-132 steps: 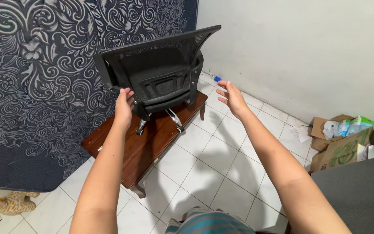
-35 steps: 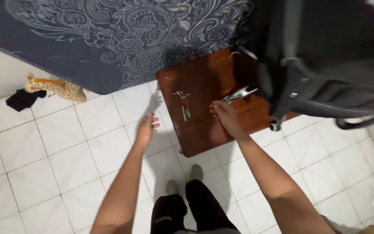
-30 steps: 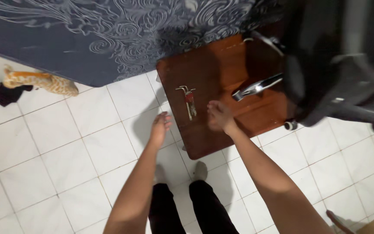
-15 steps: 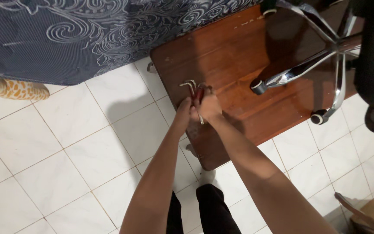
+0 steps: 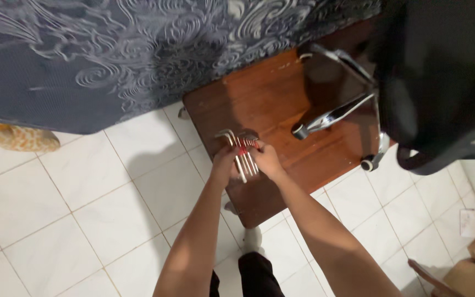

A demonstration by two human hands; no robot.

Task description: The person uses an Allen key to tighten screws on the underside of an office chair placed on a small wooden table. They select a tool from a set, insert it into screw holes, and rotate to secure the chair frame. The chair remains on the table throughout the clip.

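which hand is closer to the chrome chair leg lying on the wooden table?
Right. The right hand sits just left of the chrome chair leg; the left hand is farther left, beyond the hex key set.

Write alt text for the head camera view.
Both hands, left hand and right hand, hold a set of hex keys over a low wooden table. A black office chair stands on the table, above a white tiled floor.

Both hands grip hex key set over wooden table.
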